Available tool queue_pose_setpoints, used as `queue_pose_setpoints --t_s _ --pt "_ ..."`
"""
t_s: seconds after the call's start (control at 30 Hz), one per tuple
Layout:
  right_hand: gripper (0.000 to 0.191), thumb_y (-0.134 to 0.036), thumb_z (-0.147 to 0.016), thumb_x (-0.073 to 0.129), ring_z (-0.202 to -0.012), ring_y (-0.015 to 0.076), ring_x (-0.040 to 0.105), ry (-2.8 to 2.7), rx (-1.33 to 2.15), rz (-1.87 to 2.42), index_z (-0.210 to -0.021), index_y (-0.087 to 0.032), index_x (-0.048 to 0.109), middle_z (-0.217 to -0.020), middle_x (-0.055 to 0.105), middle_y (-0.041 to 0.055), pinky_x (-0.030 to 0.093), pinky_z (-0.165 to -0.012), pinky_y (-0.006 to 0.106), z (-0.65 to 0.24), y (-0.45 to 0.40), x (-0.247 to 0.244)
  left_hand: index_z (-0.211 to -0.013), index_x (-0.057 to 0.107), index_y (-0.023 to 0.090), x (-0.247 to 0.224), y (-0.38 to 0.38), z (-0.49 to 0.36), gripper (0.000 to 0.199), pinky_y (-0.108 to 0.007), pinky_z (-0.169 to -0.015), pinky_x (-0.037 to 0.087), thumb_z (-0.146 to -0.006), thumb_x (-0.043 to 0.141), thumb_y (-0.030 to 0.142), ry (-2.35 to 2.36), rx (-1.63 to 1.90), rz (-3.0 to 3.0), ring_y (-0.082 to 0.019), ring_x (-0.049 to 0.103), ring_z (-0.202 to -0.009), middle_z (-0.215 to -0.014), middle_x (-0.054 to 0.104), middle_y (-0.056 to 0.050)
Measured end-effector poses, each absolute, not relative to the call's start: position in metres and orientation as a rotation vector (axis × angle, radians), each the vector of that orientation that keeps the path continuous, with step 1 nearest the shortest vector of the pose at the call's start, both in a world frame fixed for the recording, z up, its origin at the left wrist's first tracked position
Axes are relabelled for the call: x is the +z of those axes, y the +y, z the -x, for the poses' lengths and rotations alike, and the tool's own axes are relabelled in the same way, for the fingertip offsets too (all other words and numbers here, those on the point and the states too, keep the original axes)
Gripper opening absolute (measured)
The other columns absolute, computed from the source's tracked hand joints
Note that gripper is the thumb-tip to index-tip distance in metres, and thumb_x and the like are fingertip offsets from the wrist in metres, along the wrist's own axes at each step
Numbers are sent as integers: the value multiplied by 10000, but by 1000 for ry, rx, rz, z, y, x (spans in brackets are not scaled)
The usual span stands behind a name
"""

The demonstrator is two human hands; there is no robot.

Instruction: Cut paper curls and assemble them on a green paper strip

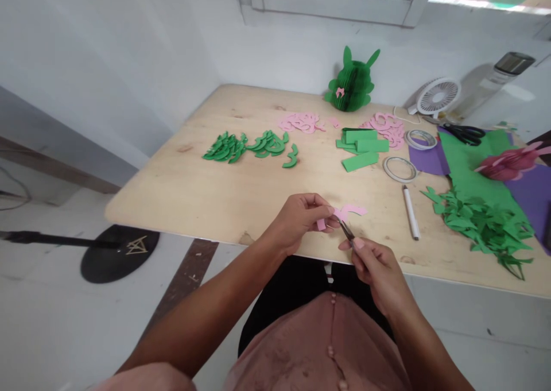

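Observation:
A curved pink paper piece point(355, 210) is pinched between the fingers of my left hand point(309, 217), over the front edge of the wooden table point(193, 201). My right hand point(375, 264) is closed on a small pair of scissors point(346, 230), whose blades reach up to the pink paper beside my left fingertips. How far the blades are apart is too small to tell. Farther back lie a pile of pink paper shapes point(301, 122), another pink pile point(387, 130) and green curved pieces point(226, 147).
A green paper figure point(352, 86) stands near the wall. Folded green strips point(365, 144), tape rolls point(400, 169), a white pen point(411, 213), green scraps point(482, 221), black scissors point(465, 133), a small fan point(438, 96) and a bottle point(486, 89) are to the right.

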State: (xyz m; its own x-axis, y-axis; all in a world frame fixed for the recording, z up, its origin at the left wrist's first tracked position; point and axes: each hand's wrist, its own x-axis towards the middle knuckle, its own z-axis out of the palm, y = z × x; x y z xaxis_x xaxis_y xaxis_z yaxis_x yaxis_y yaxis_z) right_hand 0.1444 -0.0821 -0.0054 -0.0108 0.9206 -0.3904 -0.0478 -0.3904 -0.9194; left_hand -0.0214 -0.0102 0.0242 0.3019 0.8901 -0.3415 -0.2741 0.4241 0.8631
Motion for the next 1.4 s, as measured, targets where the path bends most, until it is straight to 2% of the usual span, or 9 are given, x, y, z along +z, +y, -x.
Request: queue_pose_setpoints --t_s 0.77,1.4 --pt "413 -531 -737 646 -414 37 172 -856 1492 1432 -762 -120 682 -486 298 -75 80 -389 217 -142 -79 -4 -624 587 134 25 -10 14 99 -252 -606 514 -659 674 166 975 891 -752 -128 646 -582 -595 658 -19" --pt "426 -530 -745 642 -424 39 161 -866 1466 1453 -782 -109 698 -476 255 -84 83 -393 214 -141 -80 -6 -639 598 131 28 -11 13 93 -237 -604 503 -669 674 175 981 896 -746 -112 634 -563 -598 661 -15"
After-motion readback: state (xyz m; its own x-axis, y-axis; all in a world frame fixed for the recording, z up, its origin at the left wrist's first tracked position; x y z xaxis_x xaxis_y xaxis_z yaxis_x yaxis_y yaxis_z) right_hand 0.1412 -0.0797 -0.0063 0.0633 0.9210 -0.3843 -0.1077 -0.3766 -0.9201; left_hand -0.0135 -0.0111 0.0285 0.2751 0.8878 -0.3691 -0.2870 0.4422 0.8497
